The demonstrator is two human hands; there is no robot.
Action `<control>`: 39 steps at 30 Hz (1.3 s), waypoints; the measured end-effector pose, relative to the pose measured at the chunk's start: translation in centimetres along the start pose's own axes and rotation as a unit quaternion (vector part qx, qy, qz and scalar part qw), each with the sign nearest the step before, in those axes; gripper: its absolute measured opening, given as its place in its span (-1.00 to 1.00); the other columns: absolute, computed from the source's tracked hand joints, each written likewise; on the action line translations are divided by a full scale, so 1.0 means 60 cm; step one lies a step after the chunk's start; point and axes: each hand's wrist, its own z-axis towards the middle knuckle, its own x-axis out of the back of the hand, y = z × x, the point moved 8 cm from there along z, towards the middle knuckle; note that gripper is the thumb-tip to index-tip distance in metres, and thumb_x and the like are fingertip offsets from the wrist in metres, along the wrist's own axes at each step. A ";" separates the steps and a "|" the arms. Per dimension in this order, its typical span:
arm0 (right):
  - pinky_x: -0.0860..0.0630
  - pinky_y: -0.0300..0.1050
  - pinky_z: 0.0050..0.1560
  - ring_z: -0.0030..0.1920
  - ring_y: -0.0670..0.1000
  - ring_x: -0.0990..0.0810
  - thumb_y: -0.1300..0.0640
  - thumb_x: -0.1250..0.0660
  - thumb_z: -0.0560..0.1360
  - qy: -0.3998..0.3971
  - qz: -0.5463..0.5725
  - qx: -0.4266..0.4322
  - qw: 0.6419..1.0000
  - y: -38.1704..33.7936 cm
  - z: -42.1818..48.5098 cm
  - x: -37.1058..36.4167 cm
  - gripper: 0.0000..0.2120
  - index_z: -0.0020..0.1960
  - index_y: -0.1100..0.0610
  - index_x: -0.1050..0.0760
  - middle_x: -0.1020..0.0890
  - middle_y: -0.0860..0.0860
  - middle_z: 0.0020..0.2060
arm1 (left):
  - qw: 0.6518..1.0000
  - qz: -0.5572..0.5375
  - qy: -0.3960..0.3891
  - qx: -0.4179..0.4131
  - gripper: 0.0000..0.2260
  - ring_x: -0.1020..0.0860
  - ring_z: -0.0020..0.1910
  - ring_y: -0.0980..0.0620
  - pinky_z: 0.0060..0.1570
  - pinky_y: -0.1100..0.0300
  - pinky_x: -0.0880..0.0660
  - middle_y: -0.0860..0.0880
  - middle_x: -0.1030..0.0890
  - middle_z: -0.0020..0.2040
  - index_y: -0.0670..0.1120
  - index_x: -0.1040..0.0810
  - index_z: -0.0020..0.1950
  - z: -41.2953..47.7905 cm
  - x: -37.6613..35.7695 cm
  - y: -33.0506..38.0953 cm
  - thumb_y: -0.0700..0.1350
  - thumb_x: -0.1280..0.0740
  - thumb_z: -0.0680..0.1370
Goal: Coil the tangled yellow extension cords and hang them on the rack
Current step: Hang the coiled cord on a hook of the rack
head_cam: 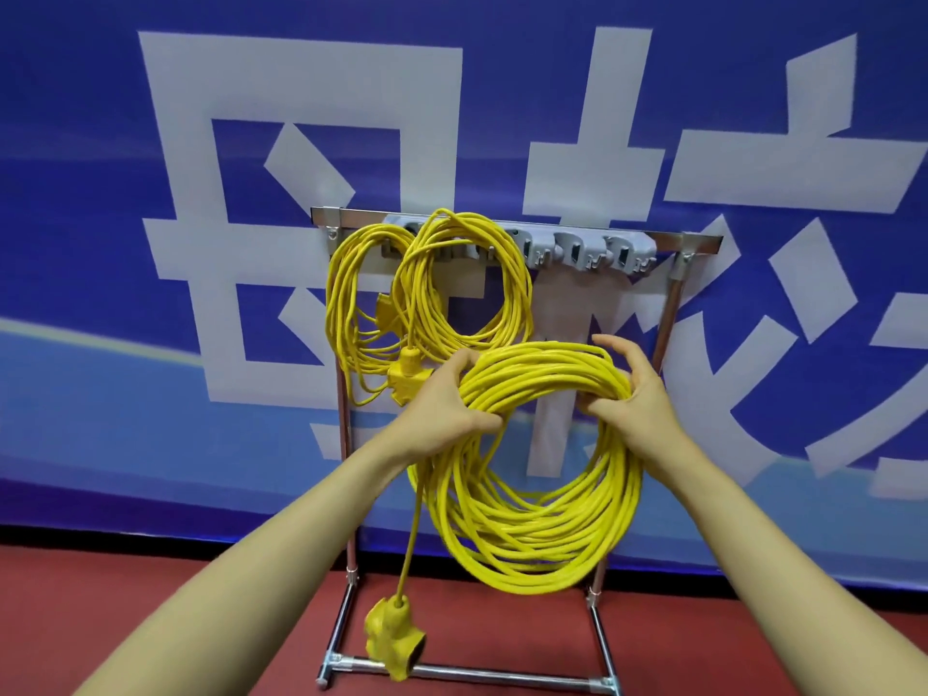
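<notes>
I hold a large coil of yellow extension cord [532, 524] in front of the rack, below its hooks. My left hand [447, 404] grips the coil's upper left side and my right hand [632, 399] grips its upper right side. A loose end with a yellow multi-outlet socket [394, 640] dangles from the coil down to near the floor. Two more yellow coils hang on the left of the metal rack [698, 243]: one [346, 313] at the far left and one [467, 293] beside it, with a yellow socket [408, 376] hanging between them.
Grey hooks [587, 253] on the right half of the rack's top bar carry nothing. The rack's chrome legs and base bar [502, 675] stand on a red floor [150, 585]. A blue banner with large white characters [753, 143] fills the wall behind.
</notes>
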 end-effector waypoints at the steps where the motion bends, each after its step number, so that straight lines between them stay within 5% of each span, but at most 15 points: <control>1: -0.53 -0.08 -0.10 -0.25 -0.05 -0.59 0.51 -0.37 0.32 0.000 -0.007 0.001 1.000 -0.001 0.002 0.003 -0.37 0.28 0.06 -0.35 -0.64 0.06 -0.22 | 1.000 0.002 -0.028 0.015 -0.53 -0.57 -0.13 0.10 -0.01 0.05 -0.55 0.03 -0.60 -0.08 -0.02 -0.41 0.15 0.003 -0.001 0.005 -0.26 -0.52 0.34; 4: -0.52 -0.13 -0.18 -0.24 0.00 -0.59 0.49 -0.38 0.31 -0.020 -0.032 0.000 0.999 -0.008 0.007 0.003 -0.41 0.22 0.06 -0.34 -0.64 0.07 -0.21 | 0.981 0.111 -0.145 0.072 -0.02 -0.40 0.33 0.08 0.32 0.16 -0.33 0.08 -0.39 0.37 0.01 -0.07 0.54 0.007 -0.006 0.001 -0.03 -0.62 0.30; 6: -0.55 -0.05 -0.14 -0.21 0.04 -0.62 0.44 -0.41 0.29 -0.040 -0.055 0.004 0.998 -0.014 0.011 -0.002 -0.37 0.21 -0.02 -0.33 -0.66 0.04 -0.16 | 0.971 0.168 -0.157 0.059 0.25 -0.10 0.53 0.04 0.43 0.17 -0.11 0.03 -0.07 0.56 0.11 0.27 0.57 0.011 -0.007 0.015 0.13 -0.60 0.20; 8: -0.56 0.09 -0.12 -0.20 0.06 -0.64 0.35 -0.44 0.23 -0.059 -0.105 0.017 0.993 -0.027 0.016 -0.011 -0.33 0.20 -0.12 -0.31 -0.66 -0.03 -0.16 | 0.974 0.200 -0.109 0.014 0.33 -0.06 0.55 -0.03 0.50 0.00 -0.08 -0.03 -0.02 0.59 0.12 0.34 0.54 0.022 -0.010 0.040 0.21 -0.61 0.13; 12: -0.56 0.16 -0.18 -0.26 0.07 -0.62 0.23 -0.43 0.17 -0.064 -0.187 0.030 0.980 -0.047 0.020 -0.017 -0.30 0.17 -0.24 -0.28 -0.63 -0.10 -0.24 | 0.973 0.196 -0.122 -0.008 0.22 -0.12 0.55 0.00 0.47 0.09 -0.15 -0.01 -0.11 0.59 0.11 0.20 0.59 0.039 -0.043 0.044 0.15 -0.62 0.22; 18: -0.52 -0.06 -0.29 -0.36 -0.05 -0.56 0.44 -0.44 0.24 -0.020 -0.058 0.007 0.998 -0.056 0.025 0.026 -0.25 0.25 -0.12 -0.31 -0.62 0.01 -0.29 | 0.980 0.058 -0.187 -0.028 0.13 -0.02 0.55 0.12 0.48 0.15 -0.08 0.09 0.02 0.59 0.14 0.12 0.58 0.057 -0.060 0.066 -0.16 -0.62 0.30; 21: -0.51 -0.13 -0.30 -0.38 -0.08 -0.53 0.49 -0.41 0.25 -0.009 -0.018 -0.003 1.000 -0.058 0.031 0.038 -0.25 0.27 -0.07 -0.31 -0.59 0.03 -0.32 | 0.978 0.052 -0.202 -0.031 0.14 -0.11 0.54 0.08 0.49 0.08 -0.13 0.06 -0.07 0.59 0.21 0.06 0.57 0.072 -0.067 0.069 -0.03 -0.65 0.24; 23: -0.50 -0.15 -0.31 -0.38 -0.10 -0.53 0.52 -0.39 0.26 0.010 0.011 -0.008 1.000 -0.054 0.034 0.041 -0.28 0.26 -0.02 -0.33 -0.57 -0.01 -0.36 | 0.983 0.053 -0.171 -0.031 0.10 -0.18 0.51 0.11 0.47 0.06 -0.19 0.08 -0.16 0.56 0.21 0.00 0.57 0.086 -0.068 0.069 0.03 -0.62 0.21; 28: -0.48 -0.15 -0.30 -0.37 -0.05 -0.52 0.57 -0.34 0.27 0.042 0.090 -0.021 0.995 -0.039 0.064 0.045 -0.33 0.24 0.04 -0.34 -0.55 0.06 -0.36 | 0.995 -0.040 -0.062 -0.060 -0.13 -0.50 0.29 -0.04 0.27 0.03 -0.48 -0.04 -0.47 0.34 0.21 -0.21 0.46 0.110 -0.069 0.066 -0.18 -0.57 0.29; 33: -0.50 -0.24 -0.30 -0.35 -0.09 -0.56 0.57 -0.29 0.32 0.066 0.147 -0.037 0.986 -0.036 0.103 0.048 -0.40 0.23 0.10 -0.35 -0.59 0.07 -0.30 | 0.989 -0.125 0.023 -0.081 -0.25 -0.59 -0.07 0.12 -0.06 0.28 -0.51 -0.06 -0.58 0.01 0.07 -0.25 0.41 0.137 -0.070 0.069 -0.43 -0.46 0.37; 39: -0.55 -0.16 0.04 0.00 0.04 -0.61 0.43 -0.46 0.33 -0.084 -0.019 -0.007 0.996 -0.048 0.169 0.083 -0.14 0.44 -0.02 -0.12 -0.60 0.12 0.05 | 0.987 -0.118 0.031 -0.106 -0.25 -0.58 -0.16 0.16 -0.10 0.27 -0.49 -0.04 -0.58 -0.09 -0.01 -0.24 0.40 0.200 -0.072 0.085 -0.44 -0.44 0.33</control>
